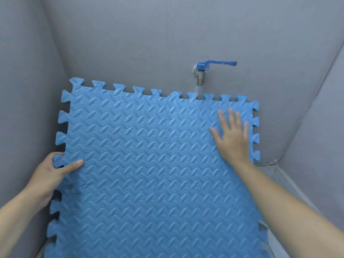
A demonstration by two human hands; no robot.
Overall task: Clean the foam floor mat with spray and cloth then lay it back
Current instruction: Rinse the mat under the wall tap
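Observation:
A blue foam floor mat with a leaf-embossed surface and jigsaw edges stands tilted, its top edge leaning against the grey back wall. My left hand grips its left edge, thumb on the front face and fingers behind. My right hand lies flat on the mat's upper right part, fingers spread. No spray bottle or cloth is in view.
A brass tap with a blue lever handle sticks out of the back wall just above the mat's top edge. Grey walls close in on the left and right. A strip of pale floor shows at lower right.

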